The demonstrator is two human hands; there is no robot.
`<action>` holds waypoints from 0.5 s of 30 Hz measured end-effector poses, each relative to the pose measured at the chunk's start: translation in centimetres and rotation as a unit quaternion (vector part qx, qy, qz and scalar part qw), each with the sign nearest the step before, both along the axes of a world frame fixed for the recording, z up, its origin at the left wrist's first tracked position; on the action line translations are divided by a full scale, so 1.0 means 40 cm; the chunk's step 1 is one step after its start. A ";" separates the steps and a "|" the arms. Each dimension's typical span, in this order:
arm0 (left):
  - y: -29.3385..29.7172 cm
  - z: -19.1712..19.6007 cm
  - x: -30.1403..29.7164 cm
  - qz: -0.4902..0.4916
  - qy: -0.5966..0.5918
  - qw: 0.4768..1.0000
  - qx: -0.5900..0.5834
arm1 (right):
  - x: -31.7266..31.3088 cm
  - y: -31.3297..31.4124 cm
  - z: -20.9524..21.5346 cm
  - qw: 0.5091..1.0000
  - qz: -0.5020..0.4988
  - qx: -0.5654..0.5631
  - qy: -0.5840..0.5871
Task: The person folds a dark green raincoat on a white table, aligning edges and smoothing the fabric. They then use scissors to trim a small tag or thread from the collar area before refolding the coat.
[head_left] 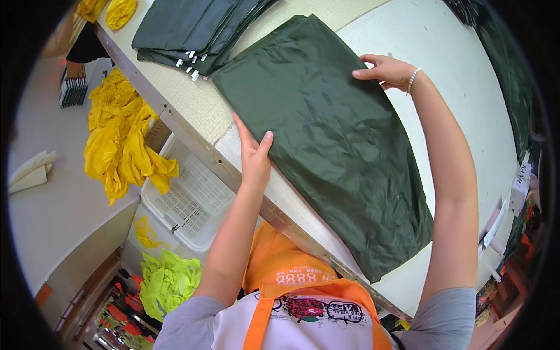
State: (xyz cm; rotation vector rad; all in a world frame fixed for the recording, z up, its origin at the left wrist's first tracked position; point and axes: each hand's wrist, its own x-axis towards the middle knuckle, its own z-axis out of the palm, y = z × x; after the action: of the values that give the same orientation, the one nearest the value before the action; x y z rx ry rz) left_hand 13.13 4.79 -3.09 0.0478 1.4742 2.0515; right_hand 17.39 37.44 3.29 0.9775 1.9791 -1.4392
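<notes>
A large folded piece of dark green, slightly shiny fabric lies slantwise across the white table in front of me. My left hand grips its left edge, thumb on top and the fingers mostly hidden beneath. At the far right edge my right hand, with a beaded bracelet at the wrist, pinches the fabric between thumb and fingers. The surface is smooth at the far end and creased toward the near end. Just beyond the far left corner sits a stack of folded dark green pieces with small white tags.
A metal-edged table runs diagonally under the fabric. Left of it are a heap of yellow fabric, a white plastic basket and lime-green fabric. More dark green material hangs along the right side.
</notes>
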 end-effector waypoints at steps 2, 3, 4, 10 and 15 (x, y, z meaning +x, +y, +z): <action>0.004 -0.012 0.007 -0.005 0.111 0.992 -0.058 | 0.048 0.014 -0.044 0.997 0.015 -0.012 0.081; 0.010 -0.015 0.009 -0.008 0.166 0.982 -0.085 | 0.058 0.004 -0.067 0.991 0.026 0.048 0.121; 0.015 -0.011 0.009 0.008 0.188 0.977 -0.099 | 0.061 -0.026 -0.075 0.973 0.005 0.063 0.221; 0.028 0.008 -0.028 0.004 -0.111 0.993 -0.027 | 0.028 -0.015 -0.026 0.970 0.053 -0.095 0.218; 0.021 0.128 -0.025 -0.096 0.004 0.989 -0.110 | 0.065 -0.043 0.116 0.968 0.110 0.111 0.198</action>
State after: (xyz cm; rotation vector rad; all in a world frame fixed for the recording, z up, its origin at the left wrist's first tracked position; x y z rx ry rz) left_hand 12.13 5.64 2.05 0.1053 1.6273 1.7302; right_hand 19.99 35.71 7.91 0.5580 2.4923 -1.3887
